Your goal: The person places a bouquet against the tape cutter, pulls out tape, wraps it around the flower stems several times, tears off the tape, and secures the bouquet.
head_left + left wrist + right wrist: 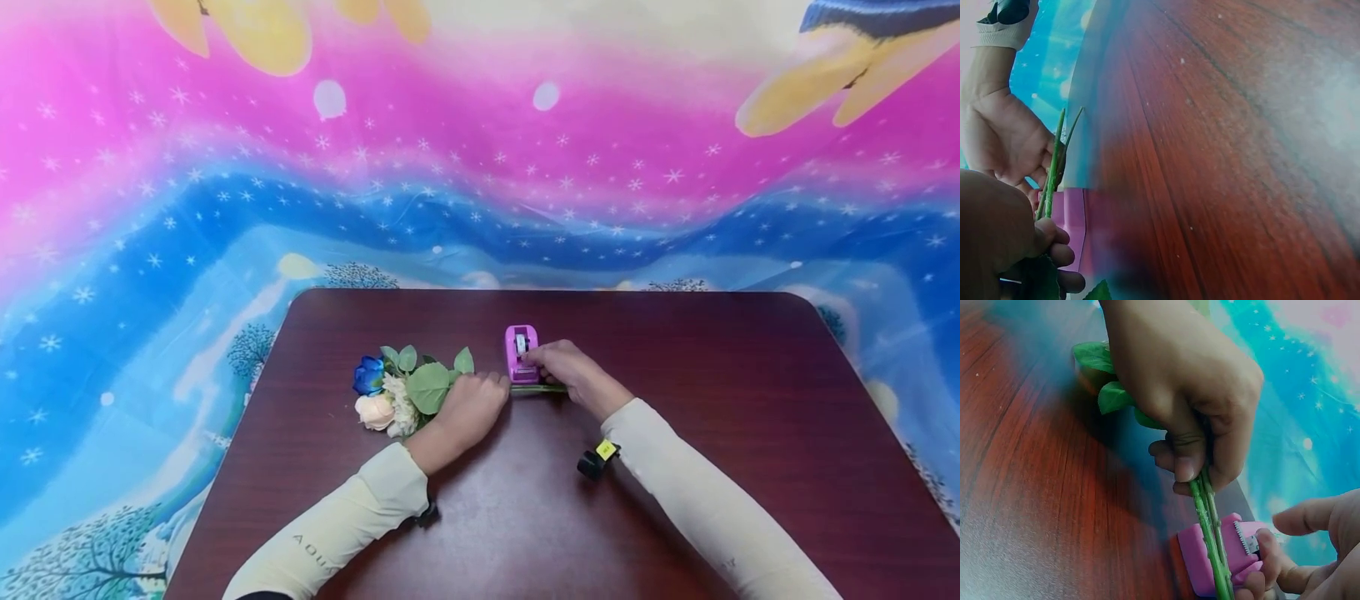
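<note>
Over the dark surface (pixel 675 350), the left hand (pixel 471 407) grips green stems (pixel 1205 528) of a bunch with 1 blue rose (pixel 368 376); the right hand (pixel 576 372), thumb apart from its fingers, touches the pink tape dispenser (pixel 512 354) near its toothed cutter (pixel 1243 537), just beside the stems.

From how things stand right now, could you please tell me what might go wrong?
The right hand has a fingertip close to the toothed cutter of the pink tape dispenser, so it might get nicked. The left hand grips the stems; should it loosen, they could fan apart.
</note>
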`<state>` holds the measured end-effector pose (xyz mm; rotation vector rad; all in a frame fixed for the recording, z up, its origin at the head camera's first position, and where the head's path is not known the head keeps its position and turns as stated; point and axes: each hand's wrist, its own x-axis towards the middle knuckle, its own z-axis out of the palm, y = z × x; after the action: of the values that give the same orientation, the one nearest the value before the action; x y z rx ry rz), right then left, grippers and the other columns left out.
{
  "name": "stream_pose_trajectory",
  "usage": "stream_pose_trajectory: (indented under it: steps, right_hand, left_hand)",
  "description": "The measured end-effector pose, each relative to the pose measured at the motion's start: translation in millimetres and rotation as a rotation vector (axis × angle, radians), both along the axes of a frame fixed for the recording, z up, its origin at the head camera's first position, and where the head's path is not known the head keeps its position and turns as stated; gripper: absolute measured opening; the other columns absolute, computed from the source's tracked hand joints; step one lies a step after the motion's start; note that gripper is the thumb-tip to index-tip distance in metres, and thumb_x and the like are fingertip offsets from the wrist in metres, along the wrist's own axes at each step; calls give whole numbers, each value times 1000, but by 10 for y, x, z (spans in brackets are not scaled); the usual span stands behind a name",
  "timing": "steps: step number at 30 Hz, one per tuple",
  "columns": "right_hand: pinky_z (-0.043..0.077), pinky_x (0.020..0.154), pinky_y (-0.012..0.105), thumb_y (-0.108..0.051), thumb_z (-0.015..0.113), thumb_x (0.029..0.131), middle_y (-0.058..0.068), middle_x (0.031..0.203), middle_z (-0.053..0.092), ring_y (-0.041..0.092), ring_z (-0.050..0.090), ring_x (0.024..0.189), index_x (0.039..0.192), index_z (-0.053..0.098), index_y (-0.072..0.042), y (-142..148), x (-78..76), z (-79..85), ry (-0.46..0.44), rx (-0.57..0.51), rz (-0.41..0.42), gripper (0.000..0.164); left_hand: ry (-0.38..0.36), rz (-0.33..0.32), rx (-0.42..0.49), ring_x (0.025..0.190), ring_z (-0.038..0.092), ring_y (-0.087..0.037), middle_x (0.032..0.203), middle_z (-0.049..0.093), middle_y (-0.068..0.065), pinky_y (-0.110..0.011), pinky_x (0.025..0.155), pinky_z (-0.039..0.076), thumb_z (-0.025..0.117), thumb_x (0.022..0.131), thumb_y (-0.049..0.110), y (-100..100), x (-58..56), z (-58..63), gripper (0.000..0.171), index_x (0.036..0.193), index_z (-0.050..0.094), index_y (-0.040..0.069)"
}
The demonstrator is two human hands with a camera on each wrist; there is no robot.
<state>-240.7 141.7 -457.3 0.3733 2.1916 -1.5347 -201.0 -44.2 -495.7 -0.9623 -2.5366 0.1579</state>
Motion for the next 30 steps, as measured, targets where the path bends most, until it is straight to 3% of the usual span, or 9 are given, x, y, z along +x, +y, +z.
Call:
stream_pose_trajectory:
  steps: [6,12,19,25,30]
  right_hand:
    - [46,80,31,-20,58,103,6,100,62,17,55,88,120,69,-2,-38,22,23,47,-5,-9,28]
    - [48,80,32,-15,60,102,4,98,67,17,59,87,113,72,-2,-69,30,20,91,10,-50,21]
    - [50,66,24,-8,69,95,8,91,63,9,58,67,126,49,4,-100,30,46,130,-26,-113,38]
    - [50,66,30,-8,66,97,5,83,62,8,53,58,116,49,2,-102,83,10,130,-11,-107,28]
    - [38,52,25,-6,67,94,1,71,52,9,47,57,104,48,-2,-102,148,-41,153,-25,-78,22]
  left_hand:
    - [18,-9,30,60,62,-14,72,65,2,-30,48,49,68,89,8,22,-48,-21,10,81,68,14]
    - [-7,4,25,63,64,-15,74,66,2,-30,50,50,68,89,9,49,-75,-14,7,84,69,14]
    - [-58,23,13,63,64,-15,76,68,0,-31,51,52,67,92,9,81,-120,-18,7,88,72,12]
    - [-120,36,46,60,63,-15,74,68,1,-30,50,51,69,91,12,78,-168,-4,5,87,72,12]
    - [-110,46,74,58,62,-16,71,67,0,-32,48,50,71,88,13,76,-180,7,6,83,70,12]
